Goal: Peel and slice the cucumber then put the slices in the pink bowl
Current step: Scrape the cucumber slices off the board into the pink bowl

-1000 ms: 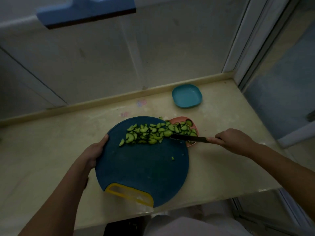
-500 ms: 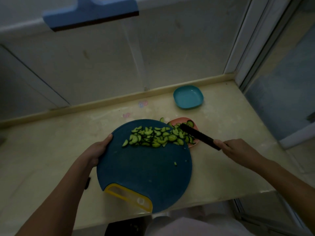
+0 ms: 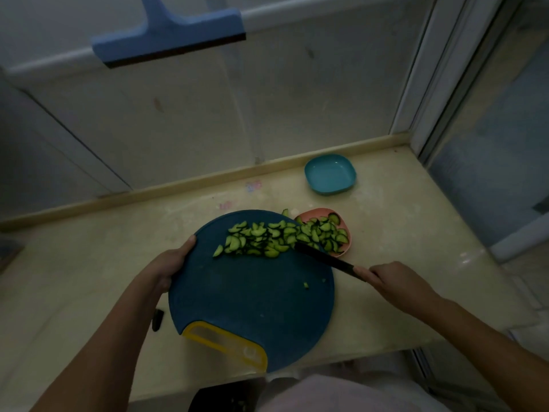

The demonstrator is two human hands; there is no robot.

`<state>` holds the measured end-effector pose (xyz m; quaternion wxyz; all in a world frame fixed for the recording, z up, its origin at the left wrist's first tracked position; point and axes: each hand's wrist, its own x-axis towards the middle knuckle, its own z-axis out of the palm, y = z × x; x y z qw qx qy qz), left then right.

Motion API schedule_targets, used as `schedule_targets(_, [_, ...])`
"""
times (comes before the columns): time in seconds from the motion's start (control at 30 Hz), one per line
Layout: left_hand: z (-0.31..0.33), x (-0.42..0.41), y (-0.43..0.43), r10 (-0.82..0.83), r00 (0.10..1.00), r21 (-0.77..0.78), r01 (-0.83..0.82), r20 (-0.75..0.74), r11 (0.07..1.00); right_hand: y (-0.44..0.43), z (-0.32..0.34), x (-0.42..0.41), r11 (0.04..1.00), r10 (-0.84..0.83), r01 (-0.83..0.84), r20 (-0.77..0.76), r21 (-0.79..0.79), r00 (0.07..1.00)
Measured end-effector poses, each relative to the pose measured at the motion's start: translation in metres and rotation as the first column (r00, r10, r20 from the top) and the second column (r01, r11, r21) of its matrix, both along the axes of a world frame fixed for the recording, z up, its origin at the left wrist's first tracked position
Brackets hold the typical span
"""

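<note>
Dim beige counter against a pale wall, with a person working over a round cutting board.
The left hand is gripping the board's left edge, thumb on top and fingers curling underneath. The right hand is wrapping around the handle of a black knife, whose tip is touching the near side of the cucumber slices. These are lying heaped across the board's far side, some already sitting in the pink bowl that the board's far right edge is overlapping. A blue dish is sitting near the counter's back right corner.
</note>
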<state>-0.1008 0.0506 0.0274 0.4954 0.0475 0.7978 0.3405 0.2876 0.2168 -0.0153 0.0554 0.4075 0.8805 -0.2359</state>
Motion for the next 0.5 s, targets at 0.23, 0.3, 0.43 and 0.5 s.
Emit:
schedule_targets(0.23, [-0.004, 0.003, -0.001, 0.026, 1.000, -0.008, -0.026, -0.009, 1.000, 0.005, -0.009, 0.013, 0.994, -0.104, 0.104, 0.026, 0.024, 0.994])
schedule_targets(0.3, [-0.006, 0.000, -0.002, 0.029, 0.999, -0.010, -0.029, -0.015, 1.000, 0.008, -0.010, 0.018, 0.987, -0.163, 0.163, 0.008, 0.002, 0.987])
schedule_targets(0.43, [-0.008, -0.003, 0.001, 0.015, 1.000, 0.001, -0.015, -0.010, 1.000, 0.007, -0.008, 0.023, 0.974, -0.223, 0.221, -0.041, -0.054, 0.974])
schedule_targets(0.5, [-0.008, -0.005, 0.002, 0.010, 1.000, 0.006, -0.010, -0.012, 1.000, 0.004, -0.006, 0.021, 0.970, -0.239, 0.234, -0.070, -0.069, 0.968])
